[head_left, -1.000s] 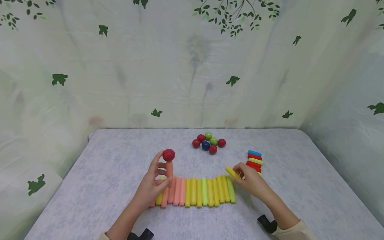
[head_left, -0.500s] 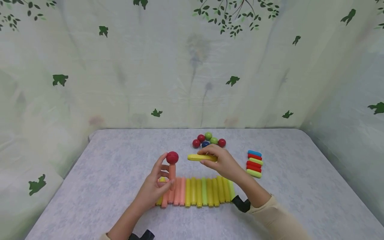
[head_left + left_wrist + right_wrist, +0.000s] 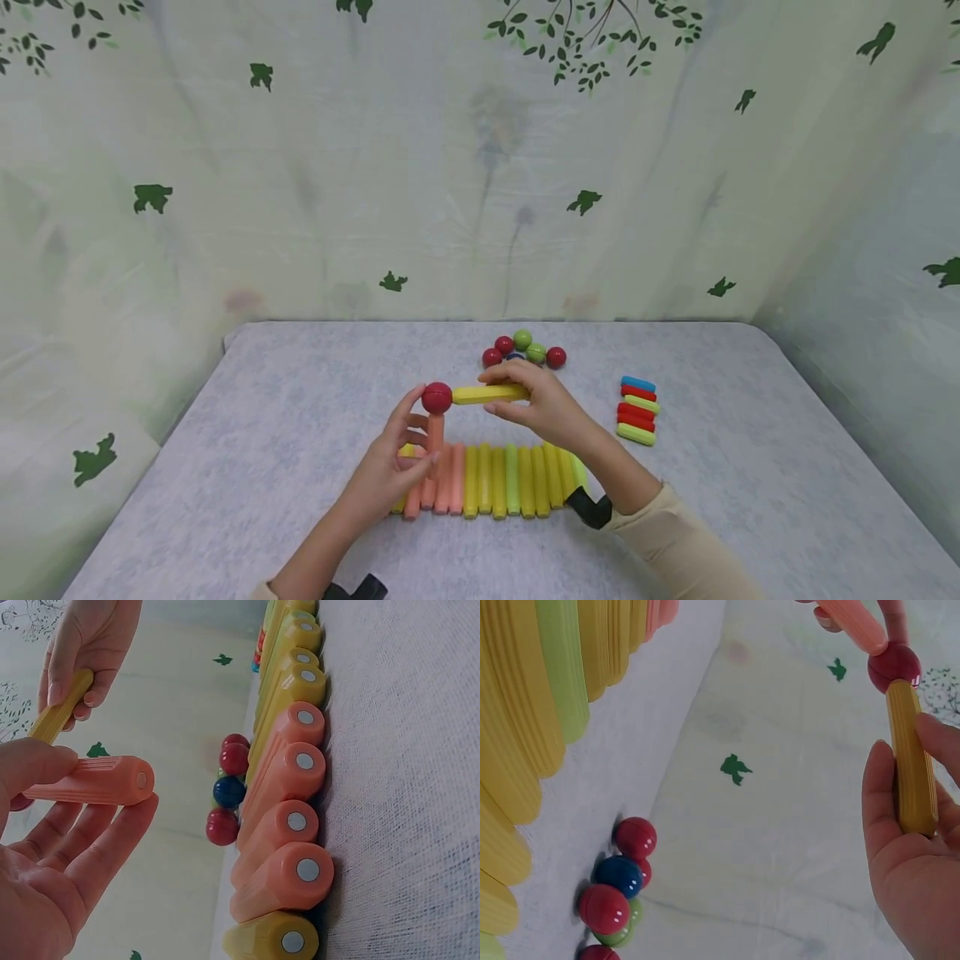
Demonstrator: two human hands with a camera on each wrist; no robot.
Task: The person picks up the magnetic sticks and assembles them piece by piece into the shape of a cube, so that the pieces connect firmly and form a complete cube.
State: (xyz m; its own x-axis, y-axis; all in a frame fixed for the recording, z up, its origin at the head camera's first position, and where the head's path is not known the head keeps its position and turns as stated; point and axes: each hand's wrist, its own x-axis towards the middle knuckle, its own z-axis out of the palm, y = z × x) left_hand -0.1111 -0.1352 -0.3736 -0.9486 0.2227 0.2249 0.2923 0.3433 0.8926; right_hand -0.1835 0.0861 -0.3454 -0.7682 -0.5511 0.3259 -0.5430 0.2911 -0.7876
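The person's left hand (image 3: 382, 471) pinches an upright pink stick (image 3: 436, 432) between thumb and fingers, a fingertip against the red ball (image 3: 437, 397) that caps it. The right hand (image 3: 542, 408), also partly closed, grips the right end of a yellow stick (image 3: 480, 395), which lies nearly level, its long axis running left to right. Its left end meets the ball's right side, so the two sticks stand roughly square to each other, with the ball at the corner. The ball is nearer the left hand; the yellow stick's length separates it from most of the right. All three are raised above the table (image 3: 300, 367), over the far edge of the row of sticks (image 3: 499, 487), toward its left part.
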